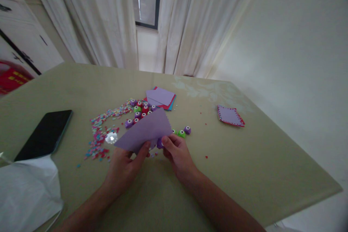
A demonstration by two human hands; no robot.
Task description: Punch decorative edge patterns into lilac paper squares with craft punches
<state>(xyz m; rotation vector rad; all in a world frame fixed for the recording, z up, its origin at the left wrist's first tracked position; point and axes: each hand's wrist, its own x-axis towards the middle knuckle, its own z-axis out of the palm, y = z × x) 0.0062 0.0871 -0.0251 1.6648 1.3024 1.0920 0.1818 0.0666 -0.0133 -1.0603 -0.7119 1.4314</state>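
My left hand (125,165) pinches the near edge of a purple paper sheet (145,129) and holds it up over the table. My right hand (176,154) is closed on a small purple paper punch (160,144) at the sheet's lower right edge. Behind the sheet lies a cluster of small round punches (140,110) in red, green and purple. Two more punches, a green one (181,133) and a purple one (187,129), sit just right of my right hand.
Coloured paper confetti (102,134) is scattered left of the punches. A stack of coloured paper (161,98) lies further back, punched purple-and-red sheets (230,115) to the right. A black phone (45,134) and white plastic bag (24,192) lie at left on the beige table (244,174).
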